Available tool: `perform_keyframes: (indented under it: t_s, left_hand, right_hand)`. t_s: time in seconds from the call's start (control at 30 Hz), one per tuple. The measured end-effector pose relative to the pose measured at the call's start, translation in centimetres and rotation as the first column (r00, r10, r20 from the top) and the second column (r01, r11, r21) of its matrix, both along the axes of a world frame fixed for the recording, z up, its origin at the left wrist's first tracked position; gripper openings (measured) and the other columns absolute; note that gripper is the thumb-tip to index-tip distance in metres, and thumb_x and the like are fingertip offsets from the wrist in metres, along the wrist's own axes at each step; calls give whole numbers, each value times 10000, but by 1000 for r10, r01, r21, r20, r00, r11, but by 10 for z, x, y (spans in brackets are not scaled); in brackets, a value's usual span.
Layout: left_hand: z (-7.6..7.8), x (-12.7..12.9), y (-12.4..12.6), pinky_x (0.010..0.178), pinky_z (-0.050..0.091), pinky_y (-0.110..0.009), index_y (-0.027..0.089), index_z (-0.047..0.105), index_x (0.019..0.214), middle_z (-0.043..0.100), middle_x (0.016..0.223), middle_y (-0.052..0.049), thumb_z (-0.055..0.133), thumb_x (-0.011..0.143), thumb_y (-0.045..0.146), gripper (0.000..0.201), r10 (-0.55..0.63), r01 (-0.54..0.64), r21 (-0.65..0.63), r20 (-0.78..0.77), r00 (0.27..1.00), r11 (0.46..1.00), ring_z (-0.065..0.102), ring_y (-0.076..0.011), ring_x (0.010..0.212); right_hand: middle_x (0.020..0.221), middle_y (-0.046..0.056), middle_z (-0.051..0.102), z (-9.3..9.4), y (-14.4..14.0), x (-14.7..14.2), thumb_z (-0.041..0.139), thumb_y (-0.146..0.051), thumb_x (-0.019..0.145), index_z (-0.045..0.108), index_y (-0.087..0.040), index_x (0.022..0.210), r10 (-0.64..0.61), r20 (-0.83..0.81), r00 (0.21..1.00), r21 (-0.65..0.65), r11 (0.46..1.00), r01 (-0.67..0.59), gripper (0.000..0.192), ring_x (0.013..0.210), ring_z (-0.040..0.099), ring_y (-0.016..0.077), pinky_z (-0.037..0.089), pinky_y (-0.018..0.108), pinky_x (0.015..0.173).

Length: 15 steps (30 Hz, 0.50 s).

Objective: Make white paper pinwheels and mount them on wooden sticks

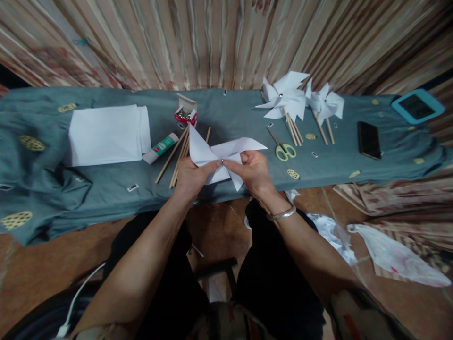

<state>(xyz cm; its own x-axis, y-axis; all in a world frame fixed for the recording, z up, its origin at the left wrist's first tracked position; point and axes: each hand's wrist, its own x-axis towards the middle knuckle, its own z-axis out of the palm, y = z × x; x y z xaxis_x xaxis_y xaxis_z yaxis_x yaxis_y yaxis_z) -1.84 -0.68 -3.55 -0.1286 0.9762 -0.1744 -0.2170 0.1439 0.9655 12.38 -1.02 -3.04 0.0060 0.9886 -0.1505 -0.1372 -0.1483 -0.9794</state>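
A white paper pinwheel (205, 148) is held between my two hands over the near edge of the cloth-covered table. My left hand (191, 177) grips its left side, the thumb pressing near the middle. My right hand (253, 170) holds the right side, its thumb meeting the other at a small metal pin (222, 161) in the centre. Most fingers are hidden under the paper. Just behind my left hand lie several wooden sticks (173, 153). An open red-and-white box (185, 113) of metal pins stands beyond them.
White paper sheets (106, 137) and a glue stick (163, 147) lie on the left. Green-handled scissors (284, 151), finished pinwheels (286, 97), a dark phone (368, 140) and a blue-framed tablet (417, 106) are on the right. Crumpled paper (332, 236) and a plastic bag (396, 255) lie on the floor.
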Motion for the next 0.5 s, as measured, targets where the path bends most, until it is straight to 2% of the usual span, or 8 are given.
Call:
perform_keyframes:
  t_s: [0.5]
  left_hand:
    - [-5,-1,1,566,497,-276,141,706,628,689,637,-16,880,436,294,302,10,-9,8,-25,1000,1000,618,-172,595]
  right_hand:
    - [707,-14,723,0,-2,-2,864,-429,513,689,-214,740,-1,-3,1000,-13,1000,1,358,609,619,156,526,298,594]
